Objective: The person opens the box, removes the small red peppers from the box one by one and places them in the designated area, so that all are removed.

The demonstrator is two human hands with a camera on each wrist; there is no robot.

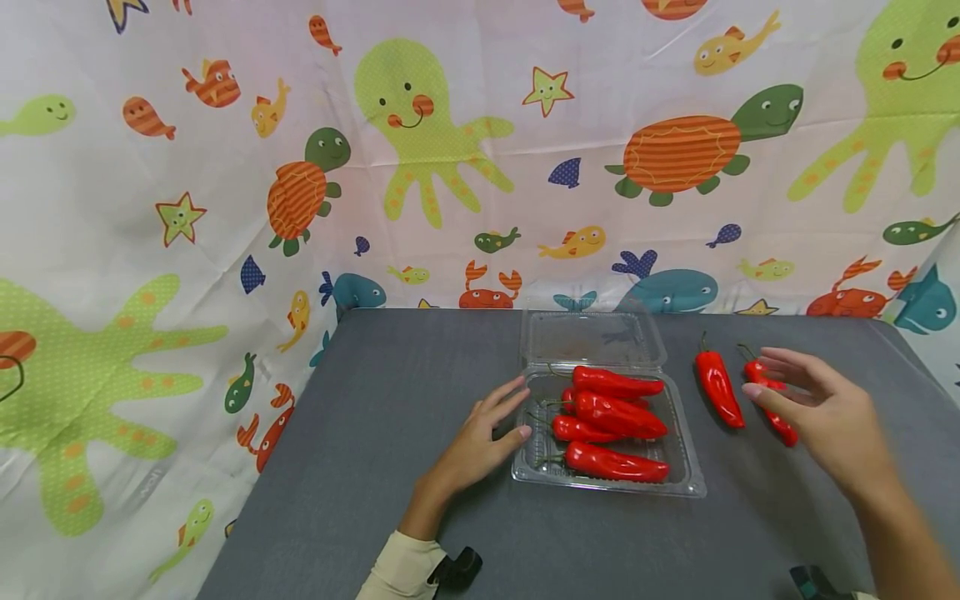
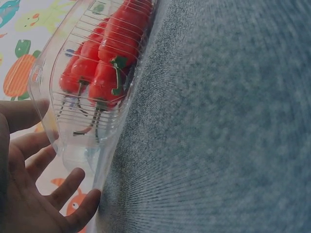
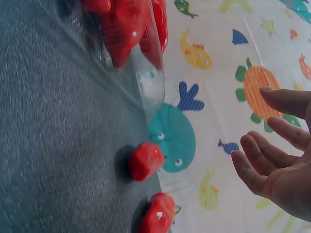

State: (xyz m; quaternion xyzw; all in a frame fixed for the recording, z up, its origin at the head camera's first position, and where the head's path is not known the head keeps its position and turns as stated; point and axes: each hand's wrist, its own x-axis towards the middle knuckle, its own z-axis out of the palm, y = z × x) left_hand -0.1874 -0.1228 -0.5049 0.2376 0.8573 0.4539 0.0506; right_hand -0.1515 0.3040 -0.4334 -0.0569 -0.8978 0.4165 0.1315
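A clear plastic clamshell box (image 1: 684, 467) lies on the table with its lid (image 1: 592, 337) folded back. Several red peppers (image 1: 617, 462) with green stems fill its base. My left hand (image 1: 480, 437) is at the box's left rim, fingers spread and loosely bent; in the left wrist view the fingertips (image 2: 41, 109) overlap the clear plastic edge. To the right of the box lie two more peppers, one nearer the box (image 1: 720, 390) and one farther right (image 1: 780, 425). Over the farther one hovers my right hand (image 1: 832, 412), thumb and fingers apart with nothing between them.
The grey table (image 1: 390, 375) runs back to a white curtain (image 1: 465, 50) printed with sea animals, which also covers the left side. A dark wrist strap (image 1: 457, 569) sits on the left sleeve.
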